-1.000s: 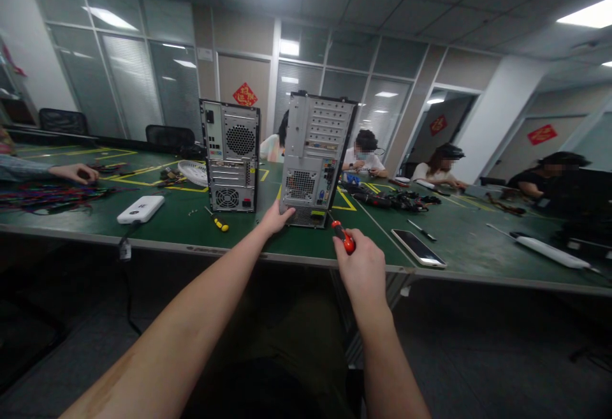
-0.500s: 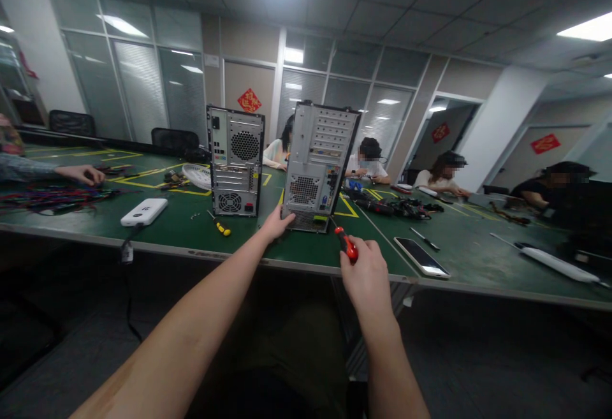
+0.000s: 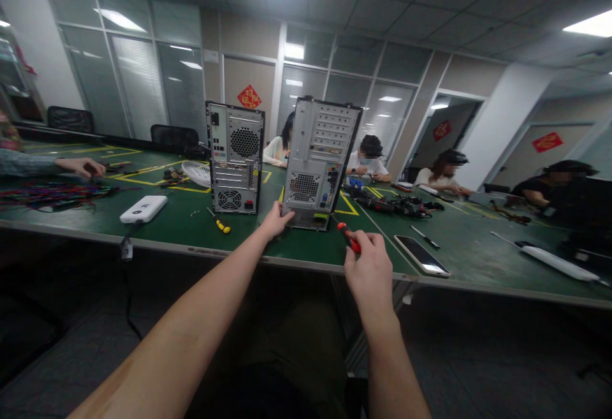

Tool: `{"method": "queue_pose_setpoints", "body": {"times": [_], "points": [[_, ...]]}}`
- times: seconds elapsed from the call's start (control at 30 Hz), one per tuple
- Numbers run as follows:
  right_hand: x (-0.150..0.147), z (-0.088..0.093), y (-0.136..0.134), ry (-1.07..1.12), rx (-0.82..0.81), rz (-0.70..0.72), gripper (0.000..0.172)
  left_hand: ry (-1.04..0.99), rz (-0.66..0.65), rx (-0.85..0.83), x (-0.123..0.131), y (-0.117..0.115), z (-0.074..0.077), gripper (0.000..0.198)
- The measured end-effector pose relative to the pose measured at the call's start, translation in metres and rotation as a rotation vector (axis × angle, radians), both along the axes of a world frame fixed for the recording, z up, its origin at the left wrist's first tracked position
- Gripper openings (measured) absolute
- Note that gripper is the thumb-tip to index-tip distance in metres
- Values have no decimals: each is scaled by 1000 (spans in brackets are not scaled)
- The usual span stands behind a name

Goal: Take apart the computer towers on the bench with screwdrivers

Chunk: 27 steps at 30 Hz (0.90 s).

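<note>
A silver computer tower [image 3: 316,161] stands upright on the green table [image 3: 296,247], its back panel facing me. My left hand [image 3: 276,220] rests against the tower's lower left corner, fingers curled on its edge. My right hand [image 3: 369,267] is closed round a red-handled screwdriver [image 3: 349,238], whose shaft points up toward the tower's lower right corner. A second, darker tower [image 3: 234,156] stands just left of the first.
A small yellow screwdriver [image 3: 219,222] and a white box [image 3: 143,209] lie left of the towers. A phone [image 3: 421,256] lies near the table edge at right, with tools and cables [image 3: 396,204] beyond. Several people sit along the far side; another person's hand [image 3: 81,166] works at far left.
My right hand has turned slightly, bringing the screwdriver lower and closer to the tower's base. My left hand stays on the tower. The view has shifted a little.
</note>
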State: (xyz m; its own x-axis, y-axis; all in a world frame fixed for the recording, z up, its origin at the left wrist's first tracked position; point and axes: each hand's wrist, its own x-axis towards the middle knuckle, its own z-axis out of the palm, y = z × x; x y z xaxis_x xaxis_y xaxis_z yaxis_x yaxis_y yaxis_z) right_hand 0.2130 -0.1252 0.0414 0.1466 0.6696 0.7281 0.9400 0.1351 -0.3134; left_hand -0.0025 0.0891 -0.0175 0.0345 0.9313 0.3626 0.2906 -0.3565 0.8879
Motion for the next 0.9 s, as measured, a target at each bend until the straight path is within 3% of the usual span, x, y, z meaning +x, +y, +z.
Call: {"method": "queue_pose_setpoints", "body": {"times": [0.07, 0.2, 0.4, 0.53, 0.7, 0.9], "points": [[-1, -1, 2, 47, 7, 13, 15, 50, 29, 10, 0, -2, 1, 33], [-4, -2, 5, 140, -11, 21, 24, 117, 59, 31, 0, -7, 6, 23], [-4, -1, 1, 53, 6, 19, 19, 171, 91, 27, 2, -10, 10, 26], [-5, -1, 1, 36, 19, 64, 28, 172, 98, 10, 2, -10, 11, 24], [-7, -4, 5, 72, 40, 62, 17, 179, 145, 2, 1, -9, 9, 24], [-8, -5, 5, 79, 16, 27, 19, 148, 150, 17, 0, -7, 6, 25]]}}
